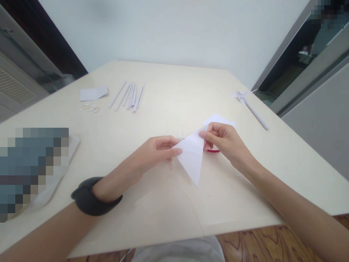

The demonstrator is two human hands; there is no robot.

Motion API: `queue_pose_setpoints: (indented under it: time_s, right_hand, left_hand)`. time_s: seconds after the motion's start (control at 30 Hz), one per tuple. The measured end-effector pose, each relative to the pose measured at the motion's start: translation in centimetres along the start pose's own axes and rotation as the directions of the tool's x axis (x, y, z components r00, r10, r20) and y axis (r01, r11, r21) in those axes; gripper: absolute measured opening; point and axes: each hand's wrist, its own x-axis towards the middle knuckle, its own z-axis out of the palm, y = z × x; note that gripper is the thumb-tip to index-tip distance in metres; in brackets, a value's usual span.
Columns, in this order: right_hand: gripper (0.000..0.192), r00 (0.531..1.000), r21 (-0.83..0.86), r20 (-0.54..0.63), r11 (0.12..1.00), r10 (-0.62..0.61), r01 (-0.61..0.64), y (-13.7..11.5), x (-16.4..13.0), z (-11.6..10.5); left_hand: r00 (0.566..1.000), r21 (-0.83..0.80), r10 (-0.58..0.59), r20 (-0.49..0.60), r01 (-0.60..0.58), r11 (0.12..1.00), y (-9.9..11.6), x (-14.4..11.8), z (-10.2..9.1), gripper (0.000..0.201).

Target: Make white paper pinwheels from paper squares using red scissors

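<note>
Left hand (152,153): fingertips pinch folded paper's left corner.
Right hand (223,140): pinches its upper right corner.
Folded paper (192,156): white triangle, mid-tabletop (169,105), toward near edge.
Paper rolls (129,95): far left.

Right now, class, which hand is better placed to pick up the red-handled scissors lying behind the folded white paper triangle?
Probably the right hand: it lies directly over the red-handled scissors, while the left hand pinches the other corner of the folded white paper triangle.

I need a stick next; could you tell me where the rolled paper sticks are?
In the head view, the rolled paper sticks lie far left on the table, beside a paper sheet.
</note>
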Motion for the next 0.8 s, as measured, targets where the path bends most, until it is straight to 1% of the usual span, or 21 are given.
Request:
queue_pose_setpoints:
  time_s: [0.1,0.17,0.23,0.33,0.4,0.47,0.53,0.67,0.8]
  right_hand:
    - [0.026,0.999,-0.009,0.038,1.000,-0.012,0.013,0.0,-0.1,0.0]
    - [0.024,0.997,-0.053,0.071,0.999,0.010,-0.006,0.1,0.0,-0.2]
    - [0.022,0.988,-0.116,0.141,0.992,0.059,-0.042,0.1,0.0,-0.4]
    - [0.020,0.949,-0.214,0.296,0.976,0.103,-0.039,0.2,0.0,-0.5]
    - [0.020,0.916,-0.274,0.383,0.962,0.121,-0.012,0.3,-0.1,-0.4]
    - [0.020,0.889,-0.333,0.435,0.943,0.140,0.014,0.3,-0.2,-0.3]
    - [0.022,0.883,-0.383,0.448,0.923,0.137,0.051,0.3,-0.4,-0.2]
    - [0.025,0.902,-0.430,0.423,0.896,0.089,0.113,0.3,-0.5,0.3]
    - [0.020,0.899,-0.442,0.431,0.887,0.077,0.135,0.4,-0.5,0.8]
  left_hand:
    - [1.000,-0.024,-0.020,-0.019,0.020,1.000,0.0,0.0,0.2,0.018]
    - [0.998,-0.041,0.017,-0.064,-0.019,0.999,-0.2,0.1,0.1,0.019]
    - [0.992,-0.061,0.054,-0.110,-0.061,0.996,-0.4,0.1,-0.2,0.019]
    - [0.986,-0.075,0.053,-0.160,-0.066,0.995,-0.6,0.1,-0.6,0.023]
    - [0.986,-0.070,0.022,-0.164,-0.034,0.997,-0.4,0.1,-0.7,0.024]
    - [0.989,-0.057,-0.006,-0.147,-0.003,0.998,-0.2,0.0,-0.6,0.023]
    - [0.991,-0.034,-0.016,-0.131,0.011,0.999,0.0,0.0,-0.5,0.022]
    - [0.992,-0.014,-0.018,-0.121,0.016,1.000,0.0,0.0,-0.2,0.022]
    - [0.993,-0.019,-0.004,-0.115,0.002,1.000,-0.2,0.0,0.1,0.021]
